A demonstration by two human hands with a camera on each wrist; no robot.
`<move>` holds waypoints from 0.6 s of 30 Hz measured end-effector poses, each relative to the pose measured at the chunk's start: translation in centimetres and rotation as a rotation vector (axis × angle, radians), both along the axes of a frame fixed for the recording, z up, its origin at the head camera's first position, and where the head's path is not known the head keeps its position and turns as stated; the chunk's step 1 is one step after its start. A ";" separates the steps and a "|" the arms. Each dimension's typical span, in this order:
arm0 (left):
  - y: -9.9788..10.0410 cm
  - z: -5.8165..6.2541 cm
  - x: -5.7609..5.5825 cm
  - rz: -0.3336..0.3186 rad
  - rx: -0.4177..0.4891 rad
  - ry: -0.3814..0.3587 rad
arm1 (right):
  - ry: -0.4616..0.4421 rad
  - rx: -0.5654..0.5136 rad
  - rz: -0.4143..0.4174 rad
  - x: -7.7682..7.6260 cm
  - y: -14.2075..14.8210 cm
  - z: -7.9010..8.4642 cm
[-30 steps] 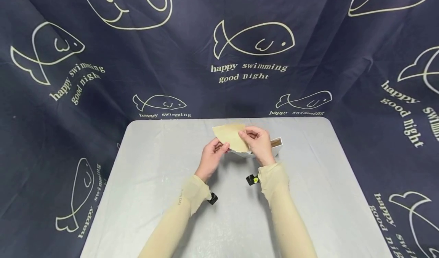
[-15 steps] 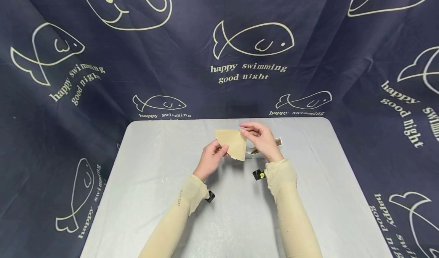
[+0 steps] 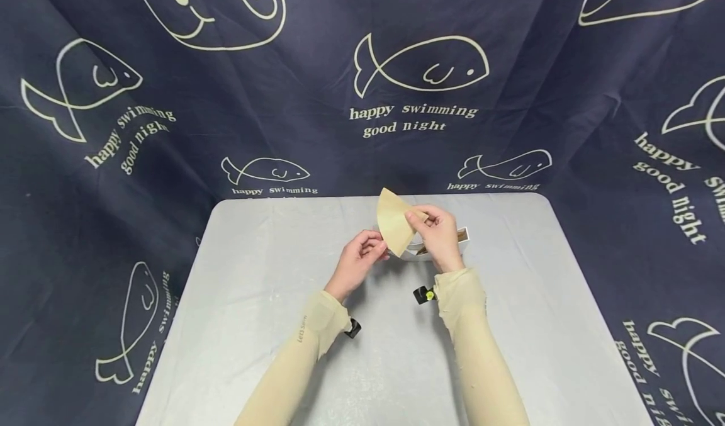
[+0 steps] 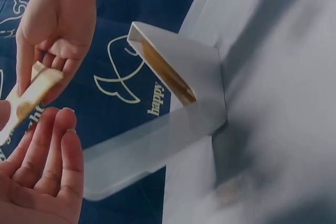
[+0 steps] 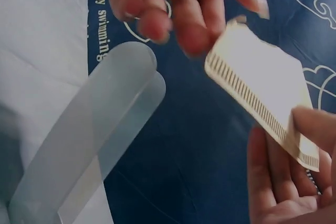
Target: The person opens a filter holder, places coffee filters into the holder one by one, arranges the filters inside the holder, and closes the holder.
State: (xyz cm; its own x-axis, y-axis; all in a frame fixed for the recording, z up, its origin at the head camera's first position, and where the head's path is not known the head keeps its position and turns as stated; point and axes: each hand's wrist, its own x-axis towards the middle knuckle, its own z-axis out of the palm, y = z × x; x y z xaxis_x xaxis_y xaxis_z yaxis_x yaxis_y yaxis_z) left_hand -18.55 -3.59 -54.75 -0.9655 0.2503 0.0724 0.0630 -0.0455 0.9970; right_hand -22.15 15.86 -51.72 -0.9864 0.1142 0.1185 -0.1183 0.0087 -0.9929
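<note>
A tan, fan-shaped paper coffee filter (image 3: pixel 394 221) with a crimped seam, plain in the right wrist view, is held up above the far part of the table. My right hand (image 3: pixel 440 236) pinches it at its right corner between thumb and fingers. Close to the filter's lower left edge is my left hand (image 3: pixel 358 259). Its fingers (image 5: pixel 181 14) are loosely extended with the thumb apart; whether a fingertip touches the paper, I cannot tell. Behind the hands stands a white holder (image 4: pixel 194 59) with tan paper (image 4: pixel 160 69) inside and a long translucent, round-ended part (image 5: pixel 89 124).
The pale table (image 3: pixel 385 363) has rounded far corners. Dark blue cloth (image 3: pixel 317 111) printed with fish hangs behind it and at both sides. Black camera mounts (image 3: pixel 421 295) sit at both wrists.
The filter has turned, so its curved edge now faces left. My left hand gripped its left side earlier and now has loosened; my right hand keeps its pinch.
</note>
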 end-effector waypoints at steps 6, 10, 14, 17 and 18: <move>0.7 0.2 0.1 0.045 -0.122 0.052 | 0.006 -0.052 0.004 0.3 -0.5 -0.6; 0.5 0.2 0.0 0.055 -0.182 0.076 | 0.004 -0.051 0.041 0.2 -0.3 -0.4; 0.0 0.3 -0.1 0.033 -0.254 0.093 | 0.014 -0.019 0.085 -0.1 0.4 0.2; -0.4 0.4 -0.2 0.006 -0.305 0.102 | 0.021 -0.008 0.119 -0.4 0.8 0.6; -0.5 0.4 -0.2 -0.005 -0.321 0.107 | 0.019 -0.004 0.129 -0.4 0.9 0.6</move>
